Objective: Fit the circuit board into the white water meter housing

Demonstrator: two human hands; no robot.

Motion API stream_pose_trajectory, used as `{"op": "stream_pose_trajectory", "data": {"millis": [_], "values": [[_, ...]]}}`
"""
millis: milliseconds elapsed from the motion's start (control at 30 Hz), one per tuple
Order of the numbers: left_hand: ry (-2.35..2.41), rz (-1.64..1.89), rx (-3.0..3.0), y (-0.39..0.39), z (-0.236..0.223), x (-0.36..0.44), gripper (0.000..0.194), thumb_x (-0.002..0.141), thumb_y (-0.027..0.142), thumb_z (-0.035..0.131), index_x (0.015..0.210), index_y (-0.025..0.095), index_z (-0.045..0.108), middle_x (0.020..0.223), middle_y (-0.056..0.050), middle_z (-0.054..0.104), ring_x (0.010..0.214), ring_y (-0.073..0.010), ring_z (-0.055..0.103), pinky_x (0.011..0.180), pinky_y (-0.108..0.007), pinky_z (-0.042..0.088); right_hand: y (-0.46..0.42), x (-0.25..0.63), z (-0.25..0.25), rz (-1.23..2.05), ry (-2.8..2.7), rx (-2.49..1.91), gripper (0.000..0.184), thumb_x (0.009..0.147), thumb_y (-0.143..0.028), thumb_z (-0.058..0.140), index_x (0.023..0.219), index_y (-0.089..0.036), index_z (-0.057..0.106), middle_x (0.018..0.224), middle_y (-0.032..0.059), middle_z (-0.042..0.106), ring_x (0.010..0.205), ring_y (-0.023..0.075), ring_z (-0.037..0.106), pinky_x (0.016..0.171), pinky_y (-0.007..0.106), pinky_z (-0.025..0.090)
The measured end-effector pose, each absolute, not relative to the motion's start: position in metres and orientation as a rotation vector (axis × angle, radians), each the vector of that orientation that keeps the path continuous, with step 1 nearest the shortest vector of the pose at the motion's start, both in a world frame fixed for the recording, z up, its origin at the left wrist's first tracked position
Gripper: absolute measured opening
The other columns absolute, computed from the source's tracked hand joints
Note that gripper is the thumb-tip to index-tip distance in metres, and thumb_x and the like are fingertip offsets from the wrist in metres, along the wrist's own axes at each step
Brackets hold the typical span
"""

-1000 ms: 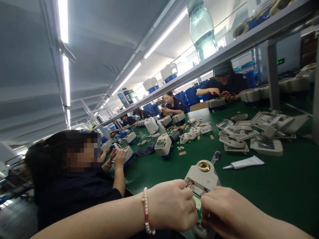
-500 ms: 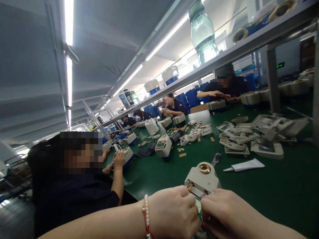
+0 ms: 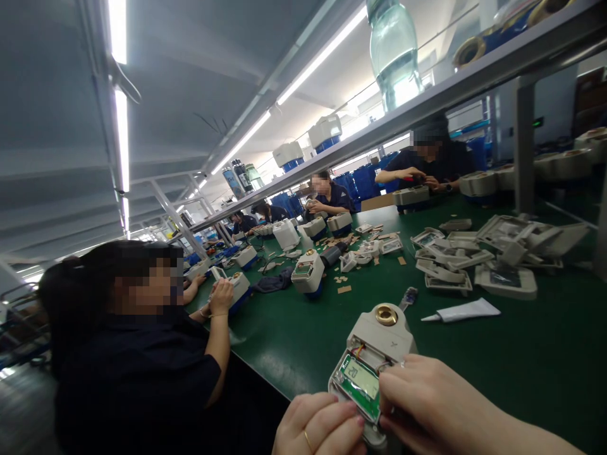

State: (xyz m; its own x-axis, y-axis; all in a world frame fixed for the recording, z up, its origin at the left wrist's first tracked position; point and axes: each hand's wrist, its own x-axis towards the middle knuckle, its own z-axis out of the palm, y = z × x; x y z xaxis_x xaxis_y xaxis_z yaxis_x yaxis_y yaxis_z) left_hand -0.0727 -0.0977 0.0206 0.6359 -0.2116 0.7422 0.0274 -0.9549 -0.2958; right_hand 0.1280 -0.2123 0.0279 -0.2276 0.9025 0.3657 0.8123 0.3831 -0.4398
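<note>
On the bench before me lies an off-white meter housing (image 3: 379, 335) with a brass ring (image 3: 386, 314) at its far end. Its near part is uncovered and shows a green circuit board (image 3: 361, 399) with a small display (image 3: 361, 378); coloured wires (image 3: 359, 349) run above it. My left hand (image 3: 318, 426) is curled against the housing's near left edge, a ring on one finger. At the board's right edge, my right hand (image 3: 422, 395) is closed, its fingertips partly hidden. A white tube (image 3: 467, 311) with a pointed nozzle lies farther right.
Off-white covers (image 3: 509, 249) are piled at the right of the green bench (image 3: 521, 366). Another open meter (image 3: 308, 272) stands farther back, near a dark cloth (image 3: 274, 281) and cardboard scraps. A co-worker (image 3: 137, 354) sits close on my left. A shelf (image 3: 455, 82) spans overhead, carrying a bottle (image 3: 394, 57).
My left hand has drawn back down and left, uncovering the circuit board and its display. The right hand stays at the board's right edge. The view has shifted slightly.
</note>
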Motion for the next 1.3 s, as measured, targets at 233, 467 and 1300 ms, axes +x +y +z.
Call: {"op": "stream_pose_trajectory", "data": {"millis": [233, 467, 1300], "values": [[0.031, -1.282, -2.742, -0.105, 0.011, -0.078, 0.014, 0.086, 0.012, 0.061, 0.096, 0.012, 0.072, 0.089, -0.008, 0.075, 0.090, -0.0173, 0.066, 0.078, -0.027, 0.059, -0.213, 0.128, 0.024, 0.174, -2.067, -1.451, 0.011, 0.090, -0.016, 0.051, 0.081, -0.022, 0.049, 0.079, 0.0004, 0.062, 0.067, 0.0178, 0.051, 0.060, 0.030, 0.030], [0.032, -1.261, -2.890, -0.106, 0.010, -0.079, 0.025, 0.078, 0.005, 0.065, 0.102, 0.010, 0.068, 0.096, -0.008, 0.073, 0.097, -0.0188, 0.063, 0.084, -0.030, 0.058, -0.212, 0.129, 0.025, 0.169, -2.076, -1.422, 0.012, 0.093, -0.018, 0.050, 0.082, -0.022, 0.047, 0.078, -0.0006, 0.060, 0.066, 0.0173, 0.049, 0.060, 0.029, 0.028], [-0.112, -1.093, -2.989, -0.118, 0.023, -0.069, 0.025, 0.077, 0.004, 0.057, 0.096, 0.017, 0.067, 0.089, -0.004, 0.073, 0.087, -0.0194, 0.065, 0.078, -0.034, 0.054, -0.214, 0.126, 0.025, 0.115, -2.084, -1.426, 0.012, 0.093, -0.018, 0.050, 0.082, -0.021, 0.048, 0.076, -0.0005, 0.060, 0.065, 0.0173, 0.048, 0.061, 0.030, 0.028]]}}
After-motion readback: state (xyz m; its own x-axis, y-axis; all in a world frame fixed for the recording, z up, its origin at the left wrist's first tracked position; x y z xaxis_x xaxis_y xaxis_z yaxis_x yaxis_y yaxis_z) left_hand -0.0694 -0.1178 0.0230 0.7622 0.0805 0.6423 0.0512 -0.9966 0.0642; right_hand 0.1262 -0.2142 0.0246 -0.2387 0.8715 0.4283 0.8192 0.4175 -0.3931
